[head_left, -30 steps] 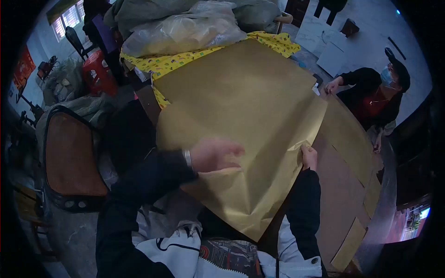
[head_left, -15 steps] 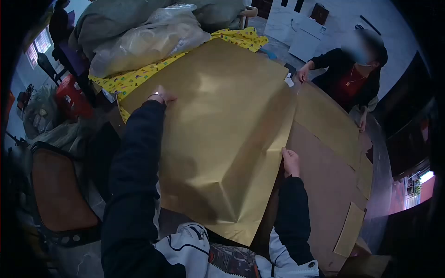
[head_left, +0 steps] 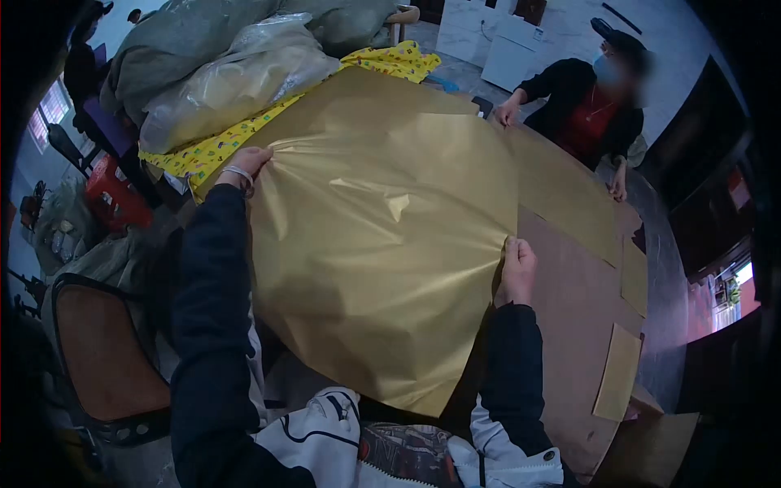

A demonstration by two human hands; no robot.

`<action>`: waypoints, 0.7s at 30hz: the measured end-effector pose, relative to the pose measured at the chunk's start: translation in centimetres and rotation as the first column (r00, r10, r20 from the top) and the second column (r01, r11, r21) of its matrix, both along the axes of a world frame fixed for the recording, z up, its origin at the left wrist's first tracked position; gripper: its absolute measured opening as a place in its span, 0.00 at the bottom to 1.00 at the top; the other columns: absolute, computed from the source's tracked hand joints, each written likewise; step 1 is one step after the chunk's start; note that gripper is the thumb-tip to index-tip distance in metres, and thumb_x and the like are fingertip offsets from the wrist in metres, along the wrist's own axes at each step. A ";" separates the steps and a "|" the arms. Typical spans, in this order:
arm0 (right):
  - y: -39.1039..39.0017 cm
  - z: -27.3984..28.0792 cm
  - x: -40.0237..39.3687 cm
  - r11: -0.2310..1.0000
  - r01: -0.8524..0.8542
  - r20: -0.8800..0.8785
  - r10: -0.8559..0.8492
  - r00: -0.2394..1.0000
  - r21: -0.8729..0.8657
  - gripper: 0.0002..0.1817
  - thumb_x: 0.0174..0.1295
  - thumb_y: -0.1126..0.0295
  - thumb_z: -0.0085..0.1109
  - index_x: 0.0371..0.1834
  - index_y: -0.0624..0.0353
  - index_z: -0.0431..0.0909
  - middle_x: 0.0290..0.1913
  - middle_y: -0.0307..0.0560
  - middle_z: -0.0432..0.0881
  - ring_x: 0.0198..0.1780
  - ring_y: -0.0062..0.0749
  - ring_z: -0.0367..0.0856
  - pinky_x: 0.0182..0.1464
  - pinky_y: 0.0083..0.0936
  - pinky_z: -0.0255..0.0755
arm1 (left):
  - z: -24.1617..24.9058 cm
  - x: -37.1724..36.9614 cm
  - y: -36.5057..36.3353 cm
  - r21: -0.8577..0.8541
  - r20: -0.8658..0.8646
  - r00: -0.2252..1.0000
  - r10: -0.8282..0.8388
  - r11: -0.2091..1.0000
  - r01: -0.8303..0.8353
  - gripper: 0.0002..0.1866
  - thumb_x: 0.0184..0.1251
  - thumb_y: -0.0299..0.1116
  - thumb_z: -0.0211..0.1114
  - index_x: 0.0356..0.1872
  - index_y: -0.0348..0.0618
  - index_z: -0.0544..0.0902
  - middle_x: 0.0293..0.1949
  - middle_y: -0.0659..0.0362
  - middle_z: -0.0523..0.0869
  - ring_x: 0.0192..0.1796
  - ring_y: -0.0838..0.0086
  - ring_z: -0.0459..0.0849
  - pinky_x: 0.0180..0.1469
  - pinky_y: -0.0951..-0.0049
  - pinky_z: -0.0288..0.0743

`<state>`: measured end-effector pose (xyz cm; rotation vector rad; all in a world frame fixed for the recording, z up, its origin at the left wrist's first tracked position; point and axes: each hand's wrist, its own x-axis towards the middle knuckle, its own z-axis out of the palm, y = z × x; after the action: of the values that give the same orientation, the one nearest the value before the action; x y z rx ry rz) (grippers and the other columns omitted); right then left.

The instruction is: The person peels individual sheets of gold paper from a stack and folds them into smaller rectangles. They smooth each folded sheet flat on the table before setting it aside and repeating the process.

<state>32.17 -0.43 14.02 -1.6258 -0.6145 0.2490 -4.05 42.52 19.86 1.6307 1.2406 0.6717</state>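
A large sheet of gold paper stretches between my two hands, with creases fanning out from each grip. My left hand pinches its left edge, and a bracelet shows at that wrist. On the right edge, my right hand grips the paper with the thumb on top. The sheet's near edge hangs down toward my lap. Beneath it and to the right lies flat brown cardboard, with gold-tan strips along its outer side.
Across the table on the right sits a masked person, hands at the cardboard's edge. Bulky plastic bags rest on a yellow patterned cloth at the back. A brown-backed chair and a red stool stand left.
My left hand has gone from lying on the paper to pinching its left edge. The sheet is now lifted and pulled taut between my hands. My right hand has moved slightly up.
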 end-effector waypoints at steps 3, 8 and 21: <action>-3.3 3.7 -0.1 0.988 -0.037 0.077 0.026 0.997 0.149 0.15 0.73 0.61 0.50 0.31 0.58 0.75 0.26 0.29 0.70 0.30 0.12 0.65 0.32 0.16 0.60 | 4.5 -1.6 -1.0 -0.059 -0.093 0.996 -0.005 0.998 -0.001 0.16 0.67 0.44 0.64 0.43 0.40 0.84 0.35 0.60 0.85 0.35 0.73 0.83 0.38 0.71 0.76; -8.2 10.7 -2.5 0.899 0.183 0.395 -0.348 0.850 0.397 0.18 0.74 0.60 0.48 0.42 0.66 0.77 0.51 0.46 0.78 0.48 0.23 0.75 0.54 0.21 0.68 | 8.9 -1.6 -3.8 0.098 0.765 0.610 -0.207 0.973 0.208 0.15 0.72 0.38 0.60 0.54 0.42 0.80 0.52 0.60 0.83 0.54 0.74 0.79 0.61 0.73 0.70; -29.2 24.2 -4.6 0.633 0.456 0.470 -0.772 0.428 0.625 0.28 0.65 0.45 0.59 0.45 0.64 0.83 0.39 0.42 0.85 0.41 0.29 0.81 0.44 0.23 0.72 | 19.3 4.3 -25.6 0.152 0.923 0.326 -0.205 0.972 0.181 0.21 0.74 0.39 0.59 0.59 0.35 0.75 0.58 0.51 0.80 0.61 0.66 0.77 0.67 0.66 0.67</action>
<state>27.54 -29.65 38.22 -1.3718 -0.5077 -1.1031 0.27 16.91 39.21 1.0066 0.1384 1.2286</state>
